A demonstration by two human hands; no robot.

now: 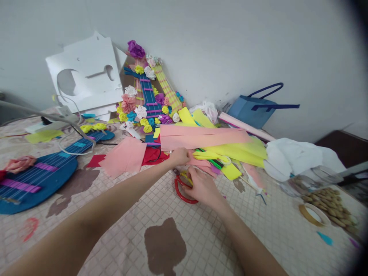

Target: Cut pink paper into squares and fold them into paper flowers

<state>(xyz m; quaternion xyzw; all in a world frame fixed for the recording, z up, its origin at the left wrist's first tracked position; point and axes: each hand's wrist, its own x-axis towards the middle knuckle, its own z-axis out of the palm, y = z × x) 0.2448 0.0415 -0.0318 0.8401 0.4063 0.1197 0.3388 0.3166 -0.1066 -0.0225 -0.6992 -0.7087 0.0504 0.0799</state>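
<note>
My left hand (pixel 180 156) is closed, its fingertips pinched at the edge of some pink crepe paper strips (pixel 201 163). Just nearer to me, my right hand (pixel 202 186) is curled at the handles of red-handled scissors (pixel 179 191), whose short end points left; its fingertips are partly hidden. Beyond both hands lies a wide folded band of pink crepe paper (pixel 201 137), over sheets of yellow crepe paper (pixel 238 151). A twisted yellow strip (pixel 208 155) rests right of my left hand. Square pink sheets (pixel 125 155) lie to the left.
A blue paper guitar (pixel 54 176) and a power strip (pixel 51 124) occupy the left. Flower-covered guitars (pixel 148 96) and a white foam board (pixel 86 73) lean at the wall. On the right are a blue bag (pixel 250 111), tape roll (pixel 313 214) and peanuts (pixel 330 205).
</note>
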